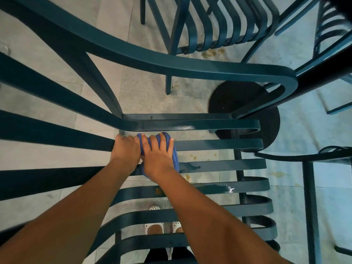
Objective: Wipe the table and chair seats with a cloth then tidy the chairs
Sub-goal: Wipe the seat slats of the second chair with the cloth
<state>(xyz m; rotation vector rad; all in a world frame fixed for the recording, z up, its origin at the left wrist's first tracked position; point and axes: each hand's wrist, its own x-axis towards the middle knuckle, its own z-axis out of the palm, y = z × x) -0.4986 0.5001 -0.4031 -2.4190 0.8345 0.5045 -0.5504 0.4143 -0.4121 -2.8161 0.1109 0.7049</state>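
Observation:
A dark teal slatted metal chair (219, 143) fills the view from above, its seat slats running left to right below me. My right hand (156, 155) presses a bunched blue cloth (174, 153) onto a seat slat near the back of the seat, fingers spread over the cloth. My left hand (124, 151) grips the same slat just left of the cloth, fingers curled over its far edge. Wet streaks shine on the nearer slats (219, 187).
A second teal slatted chair (219, 25) stands at the top. A black round table base (245, 115) sits on the floor under the right side. Another chair frame (312, 187) stands at right. The tiled floor (144, 88) shows yellowish stains. My feet in white shoes (154, 225) show through the slats.

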